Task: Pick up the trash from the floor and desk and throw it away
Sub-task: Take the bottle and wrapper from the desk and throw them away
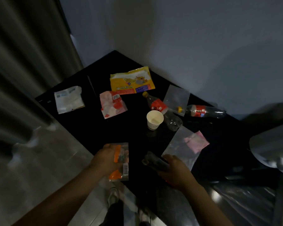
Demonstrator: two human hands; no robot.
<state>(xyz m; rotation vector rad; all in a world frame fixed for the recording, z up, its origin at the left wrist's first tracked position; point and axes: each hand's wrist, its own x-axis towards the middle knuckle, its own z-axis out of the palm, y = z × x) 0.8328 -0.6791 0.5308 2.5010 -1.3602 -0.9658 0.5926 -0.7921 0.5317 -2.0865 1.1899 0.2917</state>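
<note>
Clearing the table [88, 128] at its near edge, the left hand [106, 158] grips an orange wrapper [121, 160] and the right hand [175, 172] clutches a dark crumpled piece [153, 161]. A paper cup [154, 119] and bottles [158, 106] lie mid-table. Next, I'd guess, both handfuls need a bin.

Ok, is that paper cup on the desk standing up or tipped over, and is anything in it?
Upright: the paper cup stands on its base on the desk, mouth up. It looks empty; its pale bottom shows.
</note>
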